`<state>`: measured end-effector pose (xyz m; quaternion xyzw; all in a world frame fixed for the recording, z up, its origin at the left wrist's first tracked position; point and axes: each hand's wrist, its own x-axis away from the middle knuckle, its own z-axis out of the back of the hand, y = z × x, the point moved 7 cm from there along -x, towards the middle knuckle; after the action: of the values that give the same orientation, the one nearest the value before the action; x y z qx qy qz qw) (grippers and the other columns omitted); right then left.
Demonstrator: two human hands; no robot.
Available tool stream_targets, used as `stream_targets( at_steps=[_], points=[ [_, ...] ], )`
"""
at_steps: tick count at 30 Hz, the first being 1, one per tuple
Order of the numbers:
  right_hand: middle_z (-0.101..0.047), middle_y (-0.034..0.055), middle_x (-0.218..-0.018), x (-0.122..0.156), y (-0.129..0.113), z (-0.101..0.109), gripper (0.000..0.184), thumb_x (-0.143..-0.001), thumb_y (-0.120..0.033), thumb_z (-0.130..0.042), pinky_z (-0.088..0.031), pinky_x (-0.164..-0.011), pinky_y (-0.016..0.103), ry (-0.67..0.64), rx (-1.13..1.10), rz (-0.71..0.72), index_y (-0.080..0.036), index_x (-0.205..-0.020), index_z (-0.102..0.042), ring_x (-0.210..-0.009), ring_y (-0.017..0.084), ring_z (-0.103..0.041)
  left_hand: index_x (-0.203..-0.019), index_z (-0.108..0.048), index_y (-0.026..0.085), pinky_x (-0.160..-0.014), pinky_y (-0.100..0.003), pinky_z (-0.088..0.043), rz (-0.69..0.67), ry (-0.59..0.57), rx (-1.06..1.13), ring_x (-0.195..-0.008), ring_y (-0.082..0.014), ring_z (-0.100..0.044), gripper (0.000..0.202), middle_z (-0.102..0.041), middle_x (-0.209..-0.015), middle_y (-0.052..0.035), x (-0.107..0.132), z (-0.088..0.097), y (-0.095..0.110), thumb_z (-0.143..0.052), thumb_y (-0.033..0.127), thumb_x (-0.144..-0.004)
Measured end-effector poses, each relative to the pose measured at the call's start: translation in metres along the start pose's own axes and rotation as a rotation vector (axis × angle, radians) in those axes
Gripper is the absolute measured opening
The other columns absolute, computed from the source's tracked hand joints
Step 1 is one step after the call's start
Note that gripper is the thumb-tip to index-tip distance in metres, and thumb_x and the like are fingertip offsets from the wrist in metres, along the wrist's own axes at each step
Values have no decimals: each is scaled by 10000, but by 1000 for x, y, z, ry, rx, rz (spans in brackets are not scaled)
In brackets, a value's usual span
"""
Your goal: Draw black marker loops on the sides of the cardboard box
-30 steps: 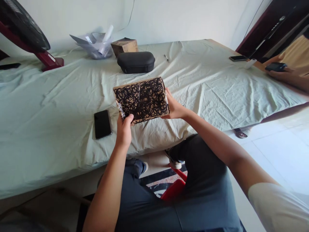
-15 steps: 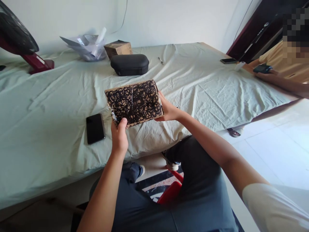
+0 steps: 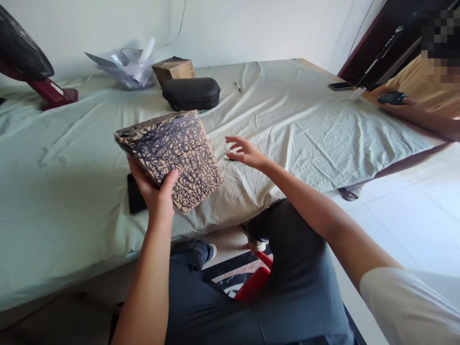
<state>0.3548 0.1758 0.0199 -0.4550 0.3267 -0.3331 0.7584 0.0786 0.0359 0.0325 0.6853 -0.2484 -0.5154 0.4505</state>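
Note:
A cardboard box (image 3: 183,153) covered in looping black scribbles is tilted above the sheet. My left hand (image 3: 154,189) grips it at its lower left side, thumb across the scribbled face and the other fingers behind. To the right of the box, apart from it, my right hand (image 3: 246,153) is open with fingers spread. Just beneath those fingertips a small dark object (image 3: 232,159) shows on the sheet, mostly hidden, its kind unclear. Partly covered by the box and my left hand, a black phone (image 3: 135,196) lies on the sheet.
A pale green sheet (image 3: 287,120) covers the table. Toward the wall are a black zip case (image 3: 191,93), a brown carton (image 3: 174,69), a clear plastic bundle (image 3: 131,72) and a fan (image 3: 27,52). A pen (image 3: 238,86) lies further back. At right, a person (image 3: 413,96) holds a dark device.
My right hand has let go of the box and opened beside it. My left hand has moved left with the box and turned it, so a different scribbled face shows and the phone is partly covered.

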Motion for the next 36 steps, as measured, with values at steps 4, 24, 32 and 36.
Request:
stream_targets(
  at_steps=[4,24,32,36],
  points=[
    [-663,239,-1580,-6,27,6,614,-962,-351,-757,-463,-1282,573,-12,688,-181,-114,-1526,-698,-1468,389,-611,-1707,-437,309,-1476,-509,-231,55,183,44,-1748,-361,-345,1123,-348,-1882,-87,-6,15,-4,-1011,346,-742],
    [-818,179,-1358,1,24,0,444,-1191,-410,-424,-552,-899,407,-5,848,-410,-221,-1462,-722,-1192,363,-772,-1387,-741,255,-1409,-507,-383,295,-39,534,-1565,-332,-599,632,-800,-1448,-89,-3,10,-20,-533,733,-1031],
    [-719,266,-1557,8,24,13,953,-1074,-562,-689,-572,-1039,476,-80,855,-507,-176,-1852,-297,-1382,441,-706,-1255,-787,152,-1368,-506,-430,423,159,543,-1553,-381,-583,740,-783,-1424,-173,-2,7,-33,-830,676,-735],
    [-688,308,-1581,29,9,41,986,-985,-143,-642,-560,-1086,448,-108,911,-563,-95,-1868,-206,-1424,417,-680,-1269,-766,105,-1371,-486,-430,357,225,529,-1518,-364,-614,657,-786,-1412,-188,-5,2,-28,-805,561,-797]
  ],
)
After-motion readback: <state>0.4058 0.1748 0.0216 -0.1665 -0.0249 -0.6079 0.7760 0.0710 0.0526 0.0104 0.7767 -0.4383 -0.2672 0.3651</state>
